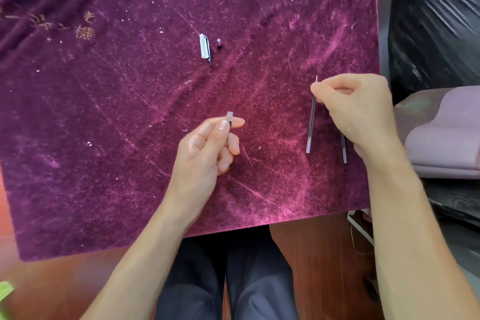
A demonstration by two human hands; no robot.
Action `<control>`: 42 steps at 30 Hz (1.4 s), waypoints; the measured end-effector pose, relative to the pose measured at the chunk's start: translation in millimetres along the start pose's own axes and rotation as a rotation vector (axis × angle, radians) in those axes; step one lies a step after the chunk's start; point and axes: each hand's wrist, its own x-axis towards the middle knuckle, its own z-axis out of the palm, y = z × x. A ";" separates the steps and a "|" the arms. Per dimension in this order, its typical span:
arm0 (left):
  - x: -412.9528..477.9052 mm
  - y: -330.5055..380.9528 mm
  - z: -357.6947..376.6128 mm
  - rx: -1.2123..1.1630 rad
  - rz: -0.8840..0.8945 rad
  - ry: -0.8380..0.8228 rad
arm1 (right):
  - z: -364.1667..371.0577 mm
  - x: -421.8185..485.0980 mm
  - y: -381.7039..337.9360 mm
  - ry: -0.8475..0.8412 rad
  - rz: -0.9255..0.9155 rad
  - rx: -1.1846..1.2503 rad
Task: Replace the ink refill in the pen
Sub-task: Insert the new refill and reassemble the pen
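— Near the right edge of the purple cloth (104,138), the right hand (363,112) pinches a refill (311,122) by its tip end; a second refill (344,148) lies beside it.

— And the left hand (205,153)?

— Fingers closed on the pen barrel (229,122), mid-cloth, open end up. I'd steady it, then feed the refill straight in.

— Cap (204,45)?

— Toward the far edge.

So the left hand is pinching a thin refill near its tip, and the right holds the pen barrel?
Sides are swapped. In the head view, the right hand pinches the thin refill near its tip, and the left hand holds the pen barrel.
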 end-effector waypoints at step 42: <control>-25.9 -3.0 -76.2 -0.039 0.073 0.055 | 98.1 -57.9 -80.7 -0.202 0.207 0.944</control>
